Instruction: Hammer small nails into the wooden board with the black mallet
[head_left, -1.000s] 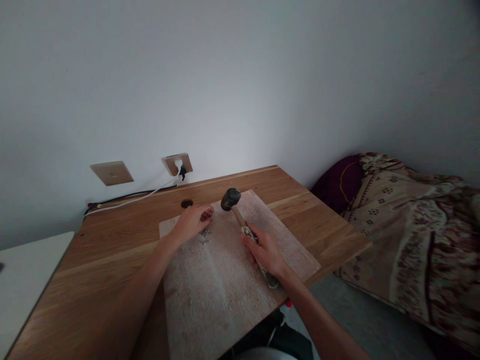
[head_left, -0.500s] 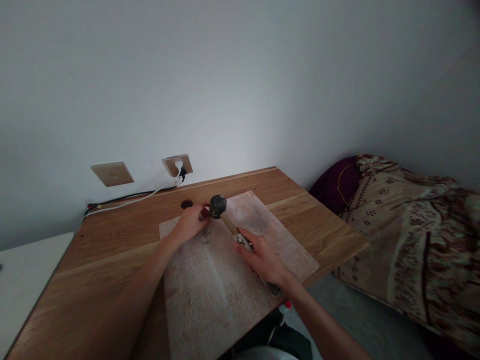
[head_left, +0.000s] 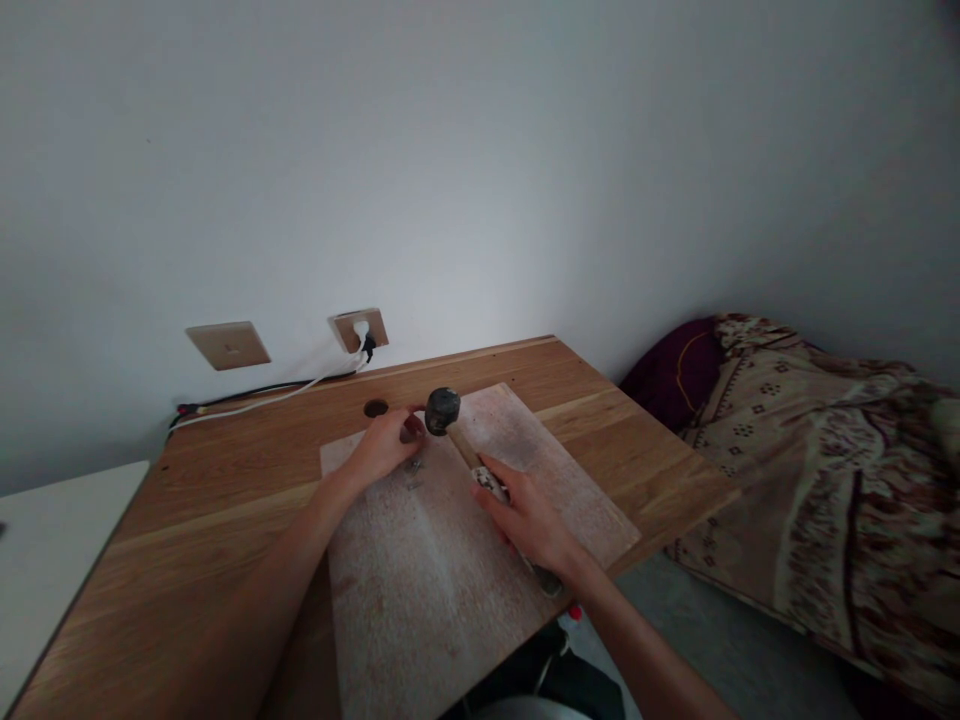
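I find the right hand [head_left: 525, 515] closed round a black-headed, wooden-handled mallet [head_left: 463, 446]. The left hand [head_left: 384, 443] curls just beside its head; whether it grips anything I cannot tell. I judge a striking step in hand, calling next for careful aim. The mallet's long axis runs diagonally, head pointing away and leftward, over a worn, pale rectangular board [head_left: 420, 580].

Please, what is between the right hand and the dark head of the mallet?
The mallet handle lies there: brown wood by the dark mallet head, then a white, dark-patched section at the right hand. The head view shows this.
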